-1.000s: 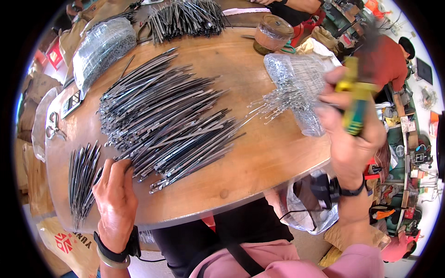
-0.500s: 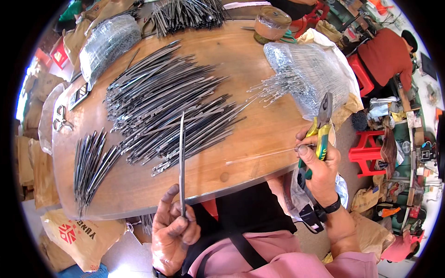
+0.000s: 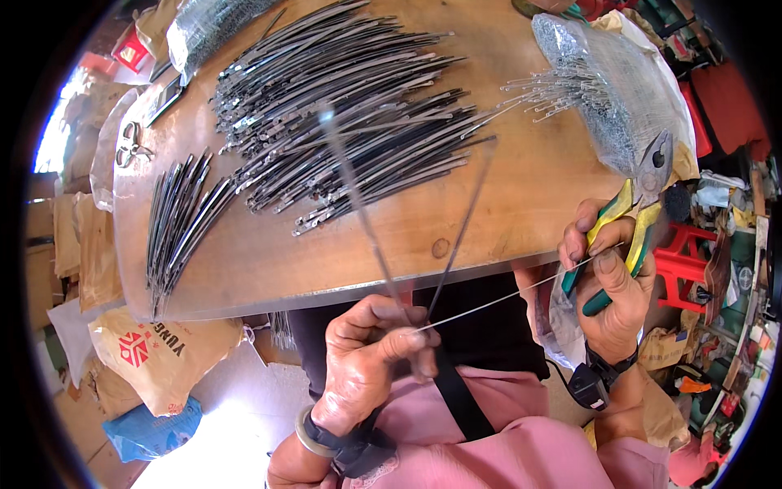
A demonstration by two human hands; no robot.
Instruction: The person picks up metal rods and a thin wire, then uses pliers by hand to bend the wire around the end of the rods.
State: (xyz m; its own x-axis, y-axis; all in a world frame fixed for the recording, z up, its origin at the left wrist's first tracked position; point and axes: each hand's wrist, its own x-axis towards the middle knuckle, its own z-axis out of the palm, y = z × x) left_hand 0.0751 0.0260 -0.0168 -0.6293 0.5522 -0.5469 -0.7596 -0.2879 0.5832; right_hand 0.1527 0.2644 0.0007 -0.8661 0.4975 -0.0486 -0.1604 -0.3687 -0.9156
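Note:
In my left hand [image 3: 366, 350], closed at the front edge of the table, two thin dark metal strips [image 3: 464, 224] fan apart in a V; the left one is blurred. A thin silvery wire [image 3: 513, 293] runs from those fingertips to my right hand [image 3: 621, 297]. There, thumb and fingers pinch the wire's other end, while pliers [image 3: 643, 213] with yellow and green handles rest in the same hand. Their handles are spread and their jaws point up, away from me. Beyond the hands, a big pile of dark metal strips [image 3: 326, 122] covers the middle of the table.
A smaller bundle of strips [image 3: 175, 220] lies at the table's left, near small snips [image 3: 130, 145] and a phone [image 3: 166, 99]. Looped-end wires [image 3: 562, 90] poke from a clear plastic bag [image 3: 599, 106] at the right. A red stool [image 3: 684, 261] stands beyond.
My left hand has moved right and toward my right hand, and its strips have spread apart. The wire's free end is now at my left fingers. The view has shifted.

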